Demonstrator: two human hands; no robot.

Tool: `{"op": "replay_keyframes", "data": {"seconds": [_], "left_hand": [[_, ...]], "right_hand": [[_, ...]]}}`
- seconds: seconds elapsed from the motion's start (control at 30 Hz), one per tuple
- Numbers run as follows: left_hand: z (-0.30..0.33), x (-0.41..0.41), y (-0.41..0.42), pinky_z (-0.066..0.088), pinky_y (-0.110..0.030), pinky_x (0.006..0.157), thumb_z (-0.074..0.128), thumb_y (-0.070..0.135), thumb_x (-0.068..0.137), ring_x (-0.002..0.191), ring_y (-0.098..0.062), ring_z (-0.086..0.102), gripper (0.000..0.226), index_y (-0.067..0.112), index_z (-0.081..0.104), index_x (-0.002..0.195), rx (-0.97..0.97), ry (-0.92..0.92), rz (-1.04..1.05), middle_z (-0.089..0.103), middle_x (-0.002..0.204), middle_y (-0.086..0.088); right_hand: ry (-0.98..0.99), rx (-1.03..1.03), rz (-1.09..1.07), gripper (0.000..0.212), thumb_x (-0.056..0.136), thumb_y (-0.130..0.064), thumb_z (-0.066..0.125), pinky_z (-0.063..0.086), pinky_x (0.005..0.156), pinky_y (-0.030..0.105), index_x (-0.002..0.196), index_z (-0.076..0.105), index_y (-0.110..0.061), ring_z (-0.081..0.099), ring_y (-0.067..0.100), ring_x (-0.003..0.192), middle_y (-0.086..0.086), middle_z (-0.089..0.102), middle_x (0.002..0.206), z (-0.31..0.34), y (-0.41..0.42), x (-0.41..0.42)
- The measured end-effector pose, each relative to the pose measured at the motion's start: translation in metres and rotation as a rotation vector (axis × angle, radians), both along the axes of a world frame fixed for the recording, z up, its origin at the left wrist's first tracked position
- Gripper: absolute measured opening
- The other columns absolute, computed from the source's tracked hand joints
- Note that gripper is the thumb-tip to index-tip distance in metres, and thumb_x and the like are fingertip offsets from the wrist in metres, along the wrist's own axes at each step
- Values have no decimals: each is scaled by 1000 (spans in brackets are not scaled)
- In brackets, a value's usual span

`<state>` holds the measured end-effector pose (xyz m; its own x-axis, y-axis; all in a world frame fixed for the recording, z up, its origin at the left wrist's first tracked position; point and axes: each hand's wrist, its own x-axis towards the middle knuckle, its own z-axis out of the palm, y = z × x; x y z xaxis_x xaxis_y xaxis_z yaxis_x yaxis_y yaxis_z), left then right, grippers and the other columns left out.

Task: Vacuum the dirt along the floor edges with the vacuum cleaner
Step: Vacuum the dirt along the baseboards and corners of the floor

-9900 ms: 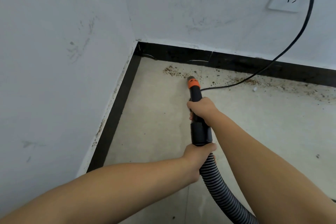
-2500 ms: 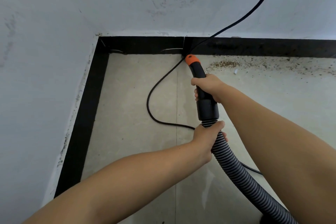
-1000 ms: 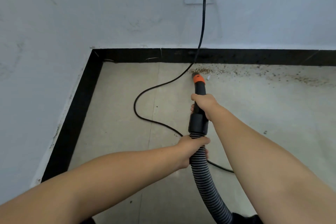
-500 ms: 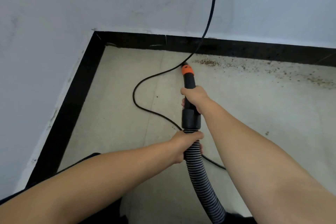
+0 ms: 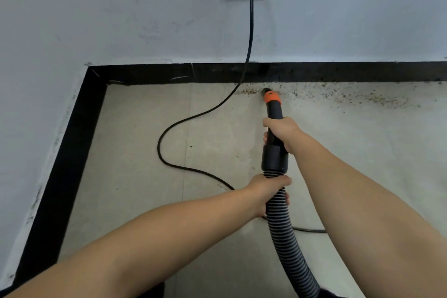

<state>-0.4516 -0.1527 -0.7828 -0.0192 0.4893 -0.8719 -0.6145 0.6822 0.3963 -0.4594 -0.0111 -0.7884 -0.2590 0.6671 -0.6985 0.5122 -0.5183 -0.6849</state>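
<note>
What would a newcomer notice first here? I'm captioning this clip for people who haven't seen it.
The orange-tipped vacuum nozzle stands out, pressed into the dirt strewn along the black baseboard. The right hand grips its black tube, the left hand the ribbed hose.

Both hands grip the vacuum hose (image 5: pixel 278 213), its orange nozzle (image 5: pixel 271 97) in dirt (image 5: pixel 362 97) beside the black baseboard (image 5: pixel 338 71).
</note>
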Motion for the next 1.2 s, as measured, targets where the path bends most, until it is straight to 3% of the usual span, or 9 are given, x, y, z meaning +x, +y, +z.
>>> {"op": "replay_keyframes", "data": {"seconds": [0.3, 0.7, 1.03, 1.2], "left_hand": [[-10, -21, -24, 53, -29, 57, 66, 11, 85, 50, -19, 59, 11, 9, 55, 82, -48, 23, 158, 59, 55, -5], [-1, -16, 9, 49, -22, 48, 62, 11, 89, 46, -17, 55, 14, 5, 51, 95, 8, 73, 23, 56, 65, -10], [-5, -30, 0, 50, -24, 51, 64, 14, 87, 48, -17, 58, 13, 6, 56, 93, -34, 81, 112, 59, 63, -8], [-9, -37, -11, 53, -32, 66, 68, 13, 86, 58, -21, 60, 14, 7, 58, 94, -55, 80, 194, 62, 66, -7]], "right_hand": [[39, -43, 230, 16, 83, -11, 61, 55, 66, 39, 93, 48, -8, 57, 22, 50, 11, 57, 62, -6, -32, -48], [21, -1, -14, 14, 84, -10, 61, 49, 49, 29, 88, 47, -9, 54, 19, 40, 10, 56, 59, -7, 11, -17], [34, -31, 125, 20, 83, -11, 61, 53, 55, 32, 98, 48, -5, 56, 20, 44, 10, 58, 61, -8, -2, -50], [46, -46, 205, 27, 82, -12, 62, 55, 58, 34, 106, 49, -4, 58, 20, 47, 10, 59, 62, -9, -18, -68]]}}
